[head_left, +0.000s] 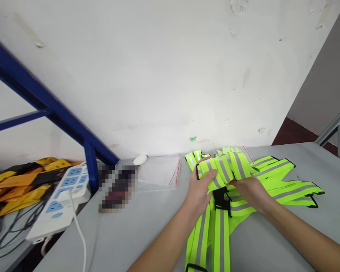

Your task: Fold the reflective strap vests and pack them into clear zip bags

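Neon-yellow reflective straps with silver stripes lie on the grey table, forming what looks like a reflective vest point(274, 185). My left hand point(200, 185) is closed around a folded bundle of the strap, thumb on top. My right hand point(248, 190) pinches the same strap where it loops over at the bundle's right side. Below the bundle, between my hands, hangs a black plastic buckle point(222, 200). Two strap lengths run down toward the table's near edge, one with a black slider point(196, 268). The fingertips of my right hand are partly hidden behind the strap.
Clear zip bags point(158, 172) lie against the wall, beside a white oval object point(140, 159). A pixelated item point(117, 189) rests left of them. Further left are a blue metal frame point(73, 126), a white power strip point(59, 200) with a cable, and yellow-black straps point(25, 181).
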`<state>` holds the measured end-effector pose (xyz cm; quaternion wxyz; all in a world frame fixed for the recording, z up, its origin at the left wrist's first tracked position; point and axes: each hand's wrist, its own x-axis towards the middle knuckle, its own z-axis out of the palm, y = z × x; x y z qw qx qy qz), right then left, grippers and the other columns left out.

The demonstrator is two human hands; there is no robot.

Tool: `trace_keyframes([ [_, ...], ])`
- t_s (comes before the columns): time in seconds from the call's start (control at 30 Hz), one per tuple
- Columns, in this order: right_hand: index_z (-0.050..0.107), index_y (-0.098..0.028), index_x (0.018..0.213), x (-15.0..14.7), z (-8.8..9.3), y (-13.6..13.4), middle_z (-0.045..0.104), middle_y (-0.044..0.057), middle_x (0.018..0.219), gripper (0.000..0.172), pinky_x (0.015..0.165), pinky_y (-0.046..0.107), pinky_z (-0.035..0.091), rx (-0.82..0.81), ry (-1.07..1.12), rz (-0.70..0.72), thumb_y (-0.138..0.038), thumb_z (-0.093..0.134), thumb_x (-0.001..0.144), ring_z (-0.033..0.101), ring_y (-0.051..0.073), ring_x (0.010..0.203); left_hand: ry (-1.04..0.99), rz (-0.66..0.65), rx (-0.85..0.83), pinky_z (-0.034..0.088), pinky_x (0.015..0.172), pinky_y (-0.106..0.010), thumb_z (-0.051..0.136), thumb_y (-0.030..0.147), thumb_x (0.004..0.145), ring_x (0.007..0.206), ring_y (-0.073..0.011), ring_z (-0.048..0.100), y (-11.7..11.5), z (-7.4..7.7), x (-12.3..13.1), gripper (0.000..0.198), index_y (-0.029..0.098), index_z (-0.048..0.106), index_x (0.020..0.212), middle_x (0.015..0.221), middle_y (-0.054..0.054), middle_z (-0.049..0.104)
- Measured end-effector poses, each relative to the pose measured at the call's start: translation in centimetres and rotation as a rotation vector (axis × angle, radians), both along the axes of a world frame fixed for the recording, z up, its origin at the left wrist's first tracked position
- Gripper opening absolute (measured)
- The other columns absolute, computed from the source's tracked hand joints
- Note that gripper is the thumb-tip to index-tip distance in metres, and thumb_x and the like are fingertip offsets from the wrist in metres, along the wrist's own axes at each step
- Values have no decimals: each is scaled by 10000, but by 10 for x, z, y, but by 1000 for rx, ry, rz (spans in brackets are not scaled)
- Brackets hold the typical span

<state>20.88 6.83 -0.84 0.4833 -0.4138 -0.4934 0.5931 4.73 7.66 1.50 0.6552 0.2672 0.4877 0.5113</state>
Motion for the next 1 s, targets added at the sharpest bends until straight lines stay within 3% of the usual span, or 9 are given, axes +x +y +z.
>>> trace_keyframes([
  [0.07,411,-232,414,-2,3,-2,518,25,620,466,807,426,509,-39,89,31,-464,701,695,590,246,833,31,18,117,504,672,-275,765,289,670,803,-188,663,1,1,-1,522,295,577,1158,853,5,687],
  [0.2,574,-227,544,-8,8,-5,557,9,660,317,790,366,499,-122,182,42,-446,748,694,587,201,768,129,43,255,513,710,-298,743,300,703,772,-181,649,-1,-9,4,476,259,583,1150,841,-3,679],
  [0.37,667,-223,743,-13,4,-4,371,-74,424,292,434,268,374,-284,1,-229,-499,751,698,412,122,417,142,-60,307,467,927,-371,713,289,753,1021,-234,629,-13,-23,21,448,259,595,1185,998,-39,701],
  [0.47,695,-219,835,-10,4,-3,463,-61,461,324,384,255,328,-309,27,-241,-491,773,677,387,101,389,-25,-87,277,390,1035,-400,721,277,762,1161,-243,573,-17,-23,25,488,288,573,1226,1152,-51,675],
  [0.6,710,-238,957,-10,13,-7,703,35,864,356,729,304,516,-267,140,-158,-470,770,694,644,205,837,-264,-178,196,320,1097,-459,743,282,755,1221,-259,540,-16,-19,20,558,290,541,1275,1232,-56,649],
  [0.7,715,-209,914,-10,16,-9,706,67,952,367,992,405,417,-269,154,-114,-460,796,658,565,269,1130,-241,-188,13,252,1130,-502,783,290,712,1278,-281,486,-16,-20,18,547,294,590,1223,1230,-54,655],
  [0.83,595,-225,539,-6,12,-9,536,-5,533,370,906,391,462,-303,36,-102,-523,776,661,619,230,804,-261,-183,-5,293,1122,-474,798,292,693,1283,-291,482,-18,-23,21,474,243,654,1142,1229,-79,656],
  [0.9,397,-257,408,-4,9,-9,330,-46,419,533,738,372,494,-276,-22,-79,-553,752,674,510,177,561,-313,-187,67,364,1085,-440,792,276,698,1239,-290,528,-20,-21,23,459,212,662,1134,1210,-93,665],
  [1.0,226,-269,422,-4,9,-9,185,-66,433,637,580,343,441,-178,-80,-58,-552,718,713,334,131,457,-309,-124,35,431,1031,-400,795,249,687,1183,-281,576,-21,-18,24,458,208,666,1124,1179,-81,683],
])
